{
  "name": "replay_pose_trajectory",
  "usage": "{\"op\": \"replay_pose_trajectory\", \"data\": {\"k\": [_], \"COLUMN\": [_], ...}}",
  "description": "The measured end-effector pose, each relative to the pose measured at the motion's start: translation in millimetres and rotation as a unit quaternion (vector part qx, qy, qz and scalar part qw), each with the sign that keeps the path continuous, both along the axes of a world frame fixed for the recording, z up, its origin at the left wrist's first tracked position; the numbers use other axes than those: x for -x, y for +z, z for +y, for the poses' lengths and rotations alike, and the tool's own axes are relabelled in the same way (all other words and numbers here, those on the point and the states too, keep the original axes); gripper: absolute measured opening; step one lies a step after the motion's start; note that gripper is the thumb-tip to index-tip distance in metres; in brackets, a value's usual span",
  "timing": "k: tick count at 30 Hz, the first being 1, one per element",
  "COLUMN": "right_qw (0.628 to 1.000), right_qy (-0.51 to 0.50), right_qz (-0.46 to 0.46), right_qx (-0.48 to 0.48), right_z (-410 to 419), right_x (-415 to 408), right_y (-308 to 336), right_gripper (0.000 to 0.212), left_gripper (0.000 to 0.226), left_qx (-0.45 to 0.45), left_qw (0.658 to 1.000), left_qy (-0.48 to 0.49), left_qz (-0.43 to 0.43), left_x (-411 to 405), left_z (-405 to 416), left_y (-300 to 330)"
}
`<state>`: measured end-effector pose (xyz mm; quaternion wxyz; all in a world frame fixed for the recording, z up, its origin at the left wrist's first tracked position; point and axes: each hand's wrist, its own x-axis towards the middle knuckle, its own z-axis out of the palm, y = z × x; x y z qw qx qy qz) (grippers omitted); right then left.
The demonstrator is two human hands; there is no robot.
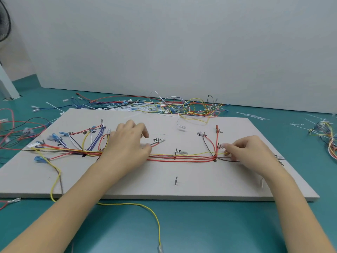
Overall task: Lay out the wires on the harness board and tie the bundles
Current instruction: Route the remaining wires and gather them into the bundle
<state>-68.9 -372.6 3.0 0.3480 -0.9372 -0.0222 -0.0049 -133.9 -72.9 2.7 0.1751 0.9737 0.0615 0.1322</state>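
Left hand (129, 141): grip relaxed, fingers pressing red wire bundle (182, 158) at frame centre.
Right hand (244, 152): grip pinching yellow wire (191, 153) end, right of centre.

Plain white wall (182, 42) behind a teal surface (200, 225).

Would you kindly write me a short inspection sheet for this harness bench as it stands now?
Surface: green table carrying the grey harness board.
Job's things: red wire run laid across the board; bare peg in front.
Clutter: loose wire pile behind the board; cable ties.
Grippers: left hand rests on the wires; right hand pinches a yellow wire end.
Cables: yellow wire trails off the front edge.
Surroundings: white wall; fan.
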Motion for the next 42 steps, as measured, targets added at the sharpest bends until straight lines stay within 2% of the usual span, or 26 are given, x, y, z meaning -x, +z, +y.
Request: {"op": "replay_pose_trajectory", "data": {"k": [4,8,12,15,17,21,24,32,36,40,42], "right_qw": [0.997,0.996,0.987,0.971,0.968,0.968,0.971,0.977,0.97,0.945,0.93], "right_qy": [-0.034,-0.019,-0.036,-0.065,-0.071,-0.076,-0.081,-0.127,-0.135,-0.185,-0.196], "right_qz": [-0.023,-0.049,-0.11,-0.163,-0.175,-0.176,-0.167,-0.091,-0.129,-0.193,-0.28], "right_qx": [0.059,0.071,0.114,0.163,0.167,0.16,0.151,0.148,0.157,0.188,0.136], "right_z": [-10,-15,-15,-12,-11,-12,-12,-7,0,10,21], "right_x": [-4,-10,-13,-13,-12,-12,-11,-6,-2,3,8], "right_y": [-4,-9,-13,-12,-12,-9,-7,-3,-2,-4,2], "right_gripper": [0.026,0.003,0.009,0.012,0.013,0.014,0.018,0.017,0.018,0.026,0.029], "left_gripper": [0.024,0.04,0.038,0.032,0.026,0.011,0.013,0.013,0.022,0.016,0.017], "left_qx": [-0.001,-0.082,-0.188,-0.219,-0.178,0.029,0.113,0.065,-0.044,0.024,0.006], "left_qw": [0.992,0.97,0.932,0.917,0.923,0.945,0.949,0.951,0.959,0.956,0.956], "left_qy": [-0.121,-0.228,-0.303,-0.325,-0.336,-0.321,-0.289,-0.302,-0.275,-0.292,-0.291], "left_qz": [-0.03,-0.014,-0.064,-0.072,-0.064,-0.058,-0.054,-0.02,-0.062,-0.033,-0.043], "left_x": [-4,-12,-24,-38,-46,-54,-55,-52,-56,-67,-75], "left_z": [-27,-65,-110,-143,-158,-166,-159,-166,-186,-193,-195], "left_y": [1,-4,-12,-14,-14,-15,-13,-13,-15,-11,-11]}}
